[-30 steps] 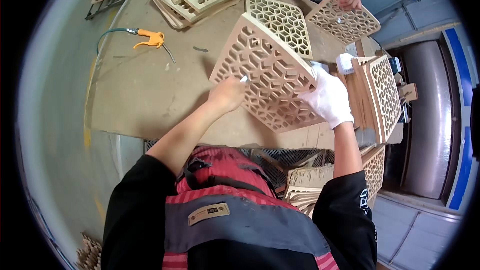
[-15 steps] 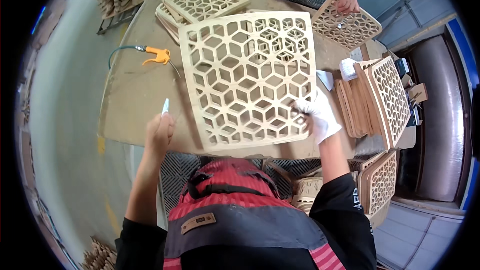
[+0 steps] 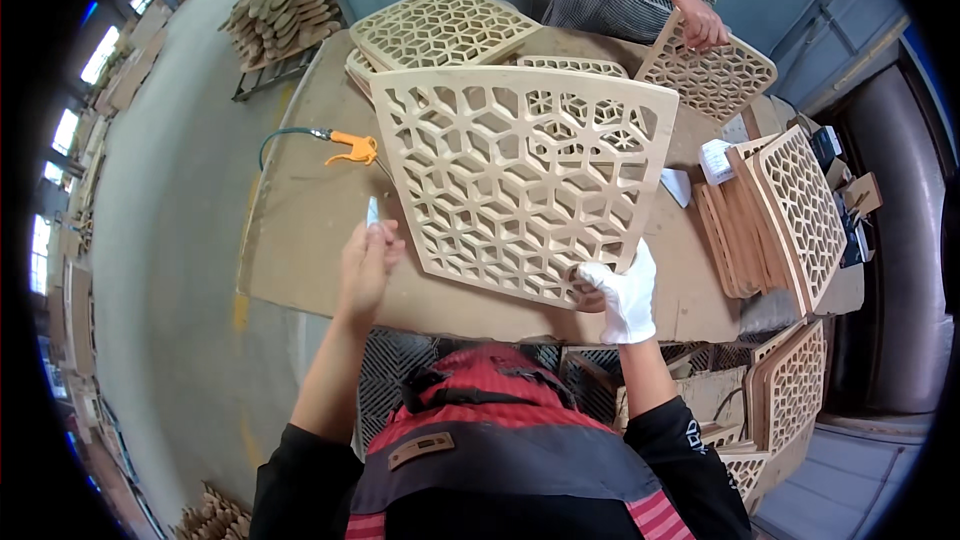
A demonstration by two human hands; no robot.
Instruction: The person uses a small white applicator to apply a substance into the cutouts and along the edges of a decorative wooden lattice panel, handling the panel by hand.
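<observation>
My left hand, bare, is closed on a small pale, pointed strip, held upright just left of a large openwork wooden panel with a star-and-cube pattern. My right hand, in a white glove, grips the panel's lower right edge, holding it raised and tilted over the tan worktable. An orange air blow gun on a hose lies beyond my left hand, partly behind the panel. A loose white piece lies to the right of the panel.
Panel stacks sit at the table's back, right and below right. A co-worker's hand holds a smaller-looking panel at back right. A pile of wooden pieces stands on a rack beyond the floor's left aisle.
My left hand has left the panel and moved leftward with the pale strip. The panel has turned to show its full face, with my right hand now lower on its edge.
</observation>
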